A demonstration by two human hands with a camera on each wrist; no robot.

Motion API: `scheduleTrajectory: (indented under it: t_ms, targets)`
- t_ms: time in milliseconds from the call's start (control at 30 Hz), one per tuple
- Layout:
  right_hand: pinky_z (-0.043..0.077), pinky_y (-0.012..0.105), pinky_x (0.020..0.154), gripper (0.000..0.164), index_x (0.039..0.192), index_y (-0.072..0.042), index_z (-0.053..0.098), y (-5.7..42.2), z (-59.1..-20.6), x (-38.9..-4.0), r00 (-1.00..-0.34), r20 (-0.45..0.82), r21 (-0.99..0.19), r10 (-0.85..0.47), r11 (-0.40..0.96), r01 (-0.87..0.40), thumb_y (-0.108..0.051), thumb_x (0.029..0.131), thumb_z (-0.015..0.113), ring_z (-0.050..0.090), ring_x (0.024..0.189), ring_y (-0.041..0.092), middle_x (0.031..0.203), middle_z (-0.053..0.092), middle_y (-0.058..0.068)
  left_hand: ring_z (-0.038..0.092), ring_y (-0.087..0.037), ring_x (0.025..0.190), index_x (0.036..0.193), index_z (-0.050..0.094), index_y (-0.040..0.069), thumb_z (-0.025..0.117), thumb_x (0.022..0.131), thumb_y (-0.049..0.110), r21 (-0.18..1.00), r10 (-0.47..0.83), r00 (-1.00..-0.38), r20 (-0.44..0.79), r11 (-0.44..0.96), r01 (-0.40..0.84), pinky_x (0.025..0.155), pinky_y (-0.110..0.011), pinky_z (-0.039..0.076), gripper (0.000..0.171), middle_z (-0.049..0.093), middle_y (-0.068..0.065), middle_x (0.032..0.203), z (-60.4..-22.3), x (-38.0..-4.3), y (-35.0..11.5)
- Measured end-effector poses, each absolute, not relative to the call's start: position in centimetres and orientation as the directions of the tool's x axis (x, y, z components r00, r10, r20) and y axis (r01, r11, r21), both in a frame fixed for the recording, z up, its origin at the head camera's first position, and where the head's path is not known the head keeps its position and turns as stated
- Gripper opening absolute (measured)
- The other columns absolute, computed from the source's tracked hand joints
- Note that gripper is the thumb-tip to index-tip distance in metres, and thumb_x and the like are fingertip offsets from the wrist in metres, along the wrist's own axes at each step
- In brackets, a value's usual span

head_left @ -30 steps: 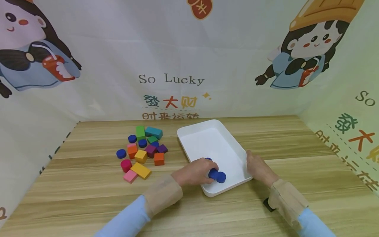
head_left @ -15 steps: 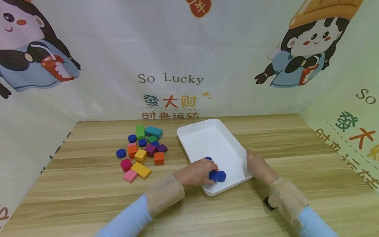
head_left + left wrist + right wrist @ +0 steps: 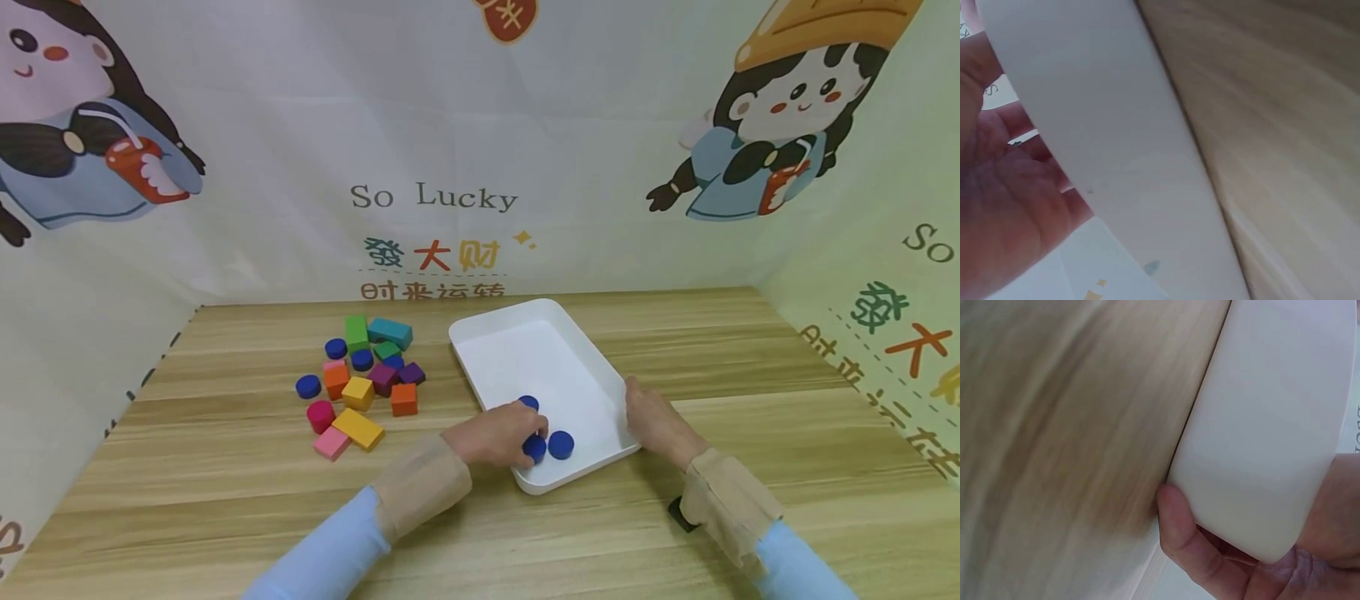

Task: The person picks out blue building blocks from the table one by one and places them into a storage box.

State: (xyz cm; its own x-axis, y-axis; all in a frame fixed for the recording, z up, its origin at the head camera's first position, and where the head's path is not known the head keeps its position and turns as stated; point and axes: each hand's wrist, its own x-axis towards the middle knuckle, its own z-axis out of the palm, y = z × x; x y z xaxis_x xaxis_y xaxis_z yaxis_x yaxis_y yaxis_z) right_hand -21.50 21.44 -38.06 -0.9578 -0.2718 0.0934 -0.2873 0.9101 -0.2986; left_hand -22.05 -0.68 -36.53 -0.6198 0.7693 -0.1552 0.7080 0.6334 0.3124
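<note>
A white tray (image 3: 540, 367) sits at an angle on the wooden table, with three blue round blocks near its front end. My left hand (image 3: 495, 435) reaches over the tray's left wall and holds one blue round block (image 3: 534, 449) between thumb and fingers. Beside it lies a second blue round block (image 3: 561, 445); a third blue round block (image 3: 528, 403) shows partly behind the hand. In the left wrist view the tray's wall (image 3: 1104, 144) hides the fingertips. My right hand (image 3: 660, 423) grips the tray's right side near the front corner, fingers curled against the wall (image 3: 1254, 444).
Left of the tray lies a loose group of coloured blocks, among them a yellow block (image 3: 359, 428), an orange cube (image 3: 404, 399), a red cylinder (image 3: 321, 417) and a teal block (image 3: 391, 333). A printed cloth (image 3: 300, 167) stands behind the table (image 3: 225, 500).
The held blue round block has shifted slightly left with my left hand, opening a gap to the block beside it. My right hand and the tray stay in place.
</note>
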Motion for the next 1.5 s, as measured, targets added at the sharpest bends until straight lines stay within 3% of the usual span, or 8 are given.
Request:
scheduleTrajectory:
  t_ms: [133,700,967,1500]
  targets:
    - [0.041,0.03,0.035,0.018,0.095,0.018,0.038,21.4,-38.1,-21.5,-0.958,0.09,-0.308,-0.273,0.907,-0.288,0.015,0.077,0.042,0.043,0.042,0.018,0.052,0.048,0.015,0.048,-0.011,0.072,0.095,0.063,0.003,0.068,0.074,0.009,0.302,0.753,-0.629,-0.192,0.655,0.692,0.068,-0.02,0.046,0.022,0.063,-0.006,0.087,-36.4,-22.0,-0.4]
    - [0.042,0.031,0.036,0.019,0.098,0.02,0.038,21.3,-38.0,-21.3,-0.966,0.065,-0.307,-0.25,0.916,-0.258,0.014,0.079,0.041,0.043,0.043,0.018,0.054,0.047,0.015,0.05,-0.01,0.076,0.104,0.062,0.004,0.07,0.075,0.02,0.32,0.736,-0.64,-0.219,0.674,0.666,0.077,-0.021,0.048,0.034,0.065,-0.008,0.098,-36.4,-21.6,-0.5]
    - [0.042,0.03,0.036,0.023,0.099,0.021,0.037,21.4,-38.1,-21.4,-0.962,0.08,-0.304,-0.26,0.913,-0.272,0.016,0.077,0.043,0.043,0.042,0.017,0.053,0.048,0.016,0.055,-0.014,0.081,0.103,0.063,0.003,0.065,0.079,0.023,0.388,0.766,-0.625,-0.151,0.628,0.675,0.078,-0.024,0.05,0.031,0.068,-0.011,0.096,-36.1,-22.0,-1.4]
    - [0.041,0.03,0.035,0.023,0.098,0.021,0.037,21.5,-38.0,-21.3,-0.951,0.107,-0.293,-0.29,0.905,-0.309,0.016,0.076,0.044,0.042,0.041,0.017,0.052,0.047,0.015,0.056,-0.026,0.093,0.1,0.061,-0.002,0.058,0.084,0.013,0.497,0.714,-0.696,0.08,0.577,0.649,0.089,-0.041,0.047,0.022,0.066,-0.017,0.099,-35.4,-22.8,-3.6]
